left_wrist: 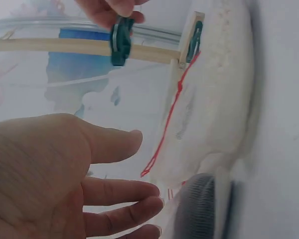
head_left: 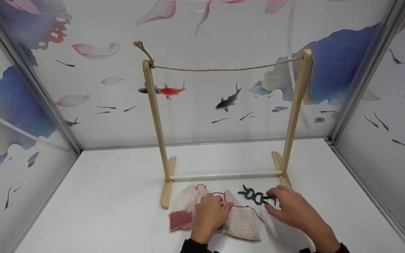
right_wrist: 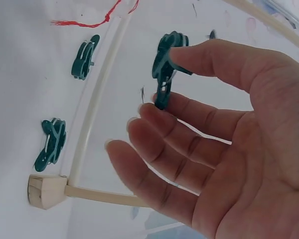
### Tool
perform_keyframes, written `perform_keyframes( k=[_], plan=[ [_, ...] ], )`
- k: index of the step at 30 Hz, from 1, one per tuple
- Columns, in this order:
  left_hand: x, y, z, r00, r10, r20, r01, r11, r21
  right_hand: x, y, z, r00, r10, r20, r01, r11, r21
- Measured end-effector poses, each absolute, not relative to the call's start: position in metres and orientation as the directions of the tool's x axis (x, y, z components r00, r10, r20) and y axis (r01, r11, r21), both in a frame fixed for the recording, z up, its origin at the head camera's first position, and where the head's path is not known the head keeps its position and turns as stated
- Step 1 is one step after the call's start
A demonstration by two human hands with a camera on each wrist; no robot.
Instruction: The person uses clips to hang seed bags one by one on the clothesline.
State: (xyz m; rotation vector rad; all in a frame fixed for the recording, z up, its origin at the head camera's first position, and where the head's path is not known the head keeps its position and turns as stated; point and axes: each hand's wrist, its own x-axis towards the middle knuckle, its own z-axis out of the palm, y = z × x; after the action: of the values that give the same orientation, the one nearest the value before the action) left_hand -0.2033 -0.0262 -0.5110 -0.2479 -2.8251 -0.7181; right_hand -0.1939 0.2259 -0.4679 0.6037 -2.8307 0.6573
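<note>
Mesh bags (head_left: 220, 214) before wooden rack (head_left: 223, 123), clips (head_left: 253, 195) alongside.

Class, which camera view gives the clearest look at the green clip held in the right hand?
The right wrist view: the green clip fills the frame, pinched between thumb and fingers of the right hand. The head view shows it small and partly hidden; the left wrist view shows it edge-on near the top.

The head camera is looking forward and down from above at a wooden rack (head_left: 223, 140) on a white table (head_left: 100, 211), taking in both hands from a middle distance. Each wrist camera is sitting very close to its own palm, looking out low along the tabletop. All three are showing the rack.
</note>
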Motion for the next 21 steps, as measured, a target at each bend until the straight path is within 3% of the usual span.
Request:
perform_keyframes(
  k=[6,12,16,21],
  plan=[
    [-0.203,-0.019,-0.521,-0.988,0.057,0.14,0.115,0.887,0.448,-0.195,0.226,-0.467,-0.876,-0.371,0.308,-0.472,0.79,-0.391],
    [-0.203,-0.017,-0.517,-0.989,0.083,0.119,0.128,0.884,0.45,-0.194,0.224,-0.465,-0.867,-0.385,0.315,-0.49,0.771,-0.406],
    [-0.201,-0.017,-0.509,-0.956,0.177,0.236,0.27,0.845,0.461,-0.193,0.223,-0.468,-0.83,-0.42,0.367,-0.545,0.749,-0.375],
    [-0.201,-0.018,-0.501,-0.85,0.395,0.347,0.522,0.715,0.465,-0.194,0.22,-0.473,-0.771,-0.492,0.405,-0.627,0.699,-0.344]
  ],
)
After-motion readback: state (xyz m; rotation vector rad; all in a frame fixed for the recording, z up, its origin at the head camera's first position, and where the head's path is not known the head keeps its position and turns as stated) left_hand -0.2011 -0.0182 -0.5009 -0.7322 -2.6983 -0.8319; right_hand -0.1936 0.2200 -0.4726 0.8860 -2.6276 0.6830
